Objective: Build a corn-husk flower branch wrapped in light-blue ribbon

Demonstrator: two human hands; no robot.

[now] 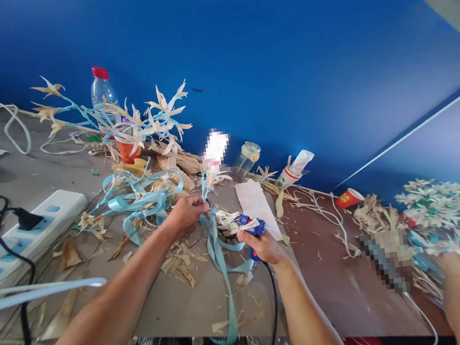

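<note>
My left hand (pixel 190 212) is closed, fingers pinched round a thin stem that carries a pale husk flower (pixel 219 179) at its top. Light-blue ribbon (pixel 215 249) hangs from this stem over the table edge. In my right hand (pixel 264 245) is a blue hot glue gun (pixel 253 225), with its nozzle end hard to make out behind pale husk strips. A black cord (pixel 274 304) runs down from it. Left of my left hand lies a heap of blue-wrapped stems and ribbon (pixel 143 200). Dry husk scraps (pixel 183 263) are strewn below my wrist.
Finished husk-flower branches (pixel 161 119) stand in a red cup (pixel 128 151) beside a red-capped bottle (pixel 103 93). A white power strip (pixel 61 212) with plugs lies left. Another person's hands (pixel 458 271) work at far right near white flowers (pixel 438 205). A blue wall (pixel 237 50) rises behind.
</note>
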